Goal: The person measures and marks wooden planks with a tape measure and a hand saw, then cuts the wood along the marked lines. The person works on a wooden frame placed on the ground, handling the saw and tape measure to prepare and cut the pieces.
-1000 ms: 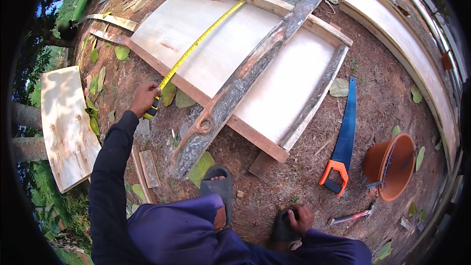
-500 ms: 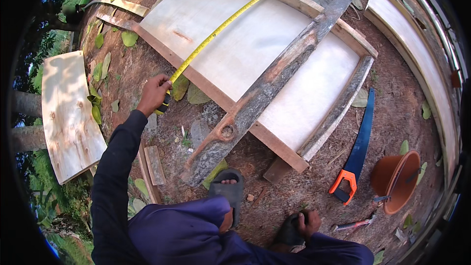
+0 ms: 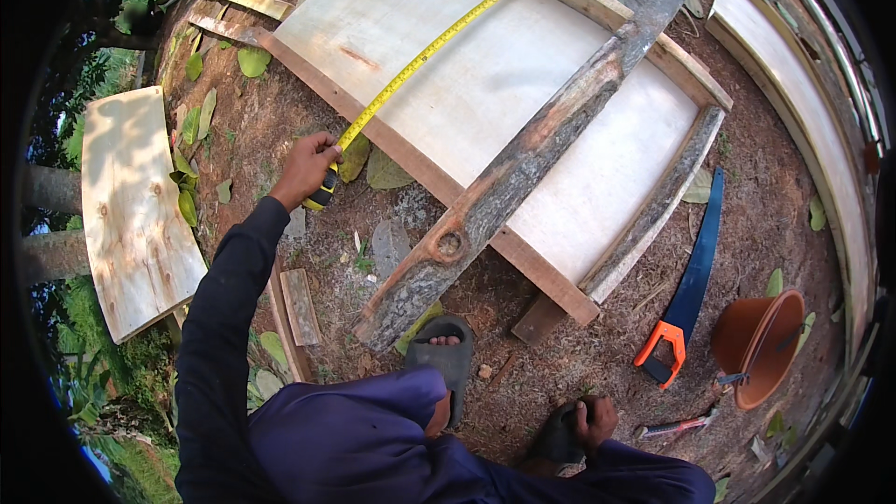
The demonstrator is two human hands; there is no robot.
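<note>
My left hand (image 3: 312, 171) is closed around a black and yellow tape measure (image 3: 322, 194) at the near edge of a pale panel with a wooden frame (image 3: 420, 47). Its yellow blade (image 3: 432, 49) stretches across the panel to the far rail. A rough barked plank (image 3: 537, 145) lies slantwise over the frame, its near end by my sandalled left foot (image 3: 442, 359). My right hand (image 3: 595, 422) is curled low beside the dark sandal (image 3: 557, 437) on my other foot; whatever its fingers may hold is hidden.
Right of the frame lie a handsaw (image 3: 686, 294) with an orange handle, a brown bucket (image 3: 758, 349) and a hammer (image 3: 676, 426). A plywood board (image 3: 140, 215) stands at left, and wood offcuts (image 3: 300, 308) lie near my arm. Another long framed panel (image 3: 784, 98) borders the right side.
The whole view has shifted slightly, with the frame and tools appearing a little further right. The left hand still holds the tape measure, its blade out across the panel.
</note>
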